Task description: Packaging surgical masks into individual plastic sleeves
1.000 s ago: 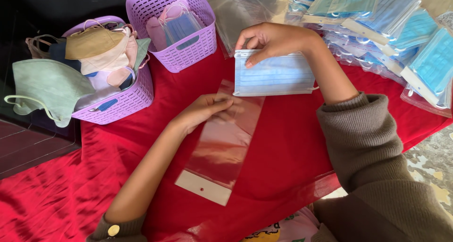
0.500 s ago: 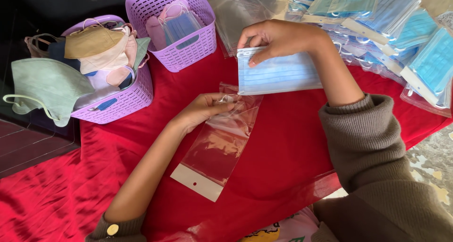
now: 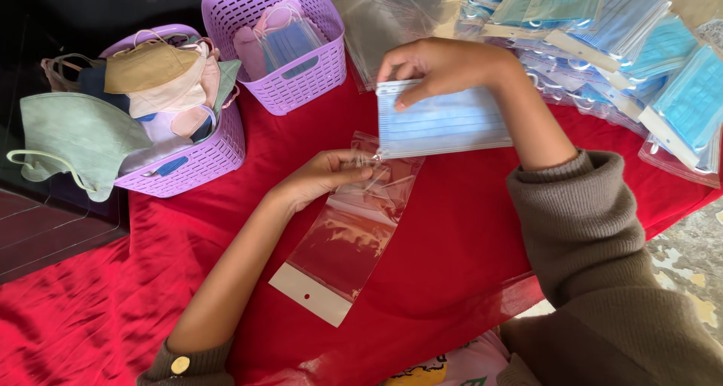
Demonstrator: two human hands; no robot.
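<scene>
The fingers (image 3: 360,162) of the left hand (image 3: 320,179) are pinched shut on the open mouth of a clear plastic sleeve (image 3: 348,231), lifting its top edge a little off the surface so the opening gapes toward the mask above it. The rest of the sleeve lies flat and slanted on the red cloth (image 3: 459,258), its white header strip with a punched hole at the near end, away from the opening.

The fingers (image 3: 399,100) of the right hand (image 3: 444,66) are closed on the upper left corner and top edge of a pale blue pleated face mask (image 3: 444,122). The mask hangs flat and broadside from that grip, its lower left corner just at the sleeve's mouth, touching or almost touching the left fingertips; which of the two I cannot tell. Holding it by the top keeps the pleats flat and the lower edge free.

Further out, two lilac plastic baskets stand on the cloth to the left: the nearer basket (image 3: 199,164) is heaped with shaped masks in green, tan, cream and dark blue, the farther basket (image 3: 301,73) holds pink and blue ones. A stack of empty clear sleeves (image 3: 369,24) lies beyond the right hand, and rows of bagged blue masks (image 3: 640,47) fan along the right edge.
</scene>
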